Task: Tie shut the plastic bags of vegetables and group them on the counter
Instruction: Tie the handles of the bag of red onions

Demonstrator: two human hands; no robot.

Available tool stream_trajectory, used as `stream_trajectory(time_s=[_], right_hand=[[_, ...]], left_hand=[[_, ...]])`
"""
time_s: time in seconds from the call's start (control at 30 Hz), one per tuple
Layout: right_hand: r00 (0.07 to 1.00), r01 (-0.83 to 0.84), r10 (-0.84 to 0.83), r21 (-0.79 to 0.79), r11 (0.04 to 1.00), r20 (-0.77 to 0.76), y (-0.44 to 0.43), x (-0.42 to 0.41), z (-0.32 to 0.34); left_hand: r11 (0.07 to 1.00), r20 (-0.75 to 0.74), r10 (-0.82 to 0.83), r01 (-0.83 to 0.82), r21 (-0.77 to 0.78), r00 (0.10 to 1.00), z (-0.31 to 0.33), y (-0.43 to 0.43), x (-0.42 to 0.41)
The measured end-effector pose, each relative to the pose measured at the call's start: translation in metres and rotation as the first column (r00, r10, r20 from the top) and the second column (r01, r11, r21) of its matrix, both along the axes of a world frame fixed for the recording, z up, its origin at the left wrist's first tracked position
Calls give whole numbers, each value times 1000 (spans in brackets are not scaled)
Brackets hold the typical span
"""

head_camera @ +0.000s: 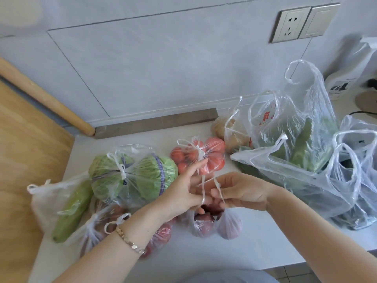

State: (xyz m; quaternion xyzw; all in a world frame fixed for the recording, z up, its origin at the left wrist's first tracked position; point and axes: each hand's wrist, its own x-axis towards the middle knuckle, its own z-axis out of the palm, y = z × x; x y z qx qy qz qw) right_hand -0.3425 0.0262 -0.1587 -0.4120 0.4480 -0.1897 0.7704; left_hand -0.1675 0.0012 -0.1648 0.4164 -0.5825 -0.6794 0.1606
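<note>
My left hand (184,194) and my right hand (242,193) meet over a small clear bag of reddish-purple vegetables (216,223) at the counter's front. Each hand pinches one of the bag's thin handle strands, pulled up between the fingers. Behind them lies a knotted bag of tomatoes (201,158). To the left sit a knotted bag of green cabbage (132,174), a bag with a long green vegetable (67,207) and a knotted bag of reddish items (106,227) under my left forearm.
Open bags of green vegetables (295,152) and a bag of potatoes (230,131) stand at the right on the white counter (255,248). More bags (359,180) lie at the far right. A wooden board (22,150) borders the left; a wall socket (289,23) is above.
</note>
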Motion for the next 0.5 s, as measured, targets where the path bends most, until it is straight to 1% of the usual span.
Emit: stream_trajectory(time_s=[0.1, 0.17, 0.2, 0.23, 0.3, 0.33, 0.37, 0.43, 0.47, 0.5], right_hand=[[998, -68, 67, 63, 996, 23, -9, 6, -7], [997, -64, 67, 106, 992, -26, -13, 8, -9], [993, -52, 61, 96, 994, -97, -14, 9, -7], [978, -45, 54, 51, 998, -201, -14, 7, -3], [908, -13, -16, -68, 998, -419, -16, -2, 4], [888, 41, -85, -105, 994, -451, -17, -6, 6], [891, 135, -168, -106, 985, -421, -18, -9, 7], [903, 341, -333, -19, 940, -273, -18, -13, 3], [885, 430, -412, 41, 902, -217, -18, -12, -5], [850, 515, -492, 101, 851, -190, -17, -13, -15]], left_hand=[[993, 20, -77, 79, -88, 997, -9, -3, 0], [984, 57, -77, 85, -156, 995, -15, -3, -5], [980, 75, -49, 62, -190, 996, -17, -4, -7], [973, 98, -6, 28, -228, 995, -20, -5, -9], [961, 127, 81, -43, -274, 989, -25, -7, -12], [960, 126, 104, -67, -273, 986, -27, -8, -12], [960, 128, 115, -77, -269, 985, -30, -10, -11], [954, 167, 106, -53, -293, 980, -35, -11, -5], [938, 226, 81, 2, -346, 971, -37, -12, -1], [901, 312, 54, 89, -425, 949, -42, -14, 5]])
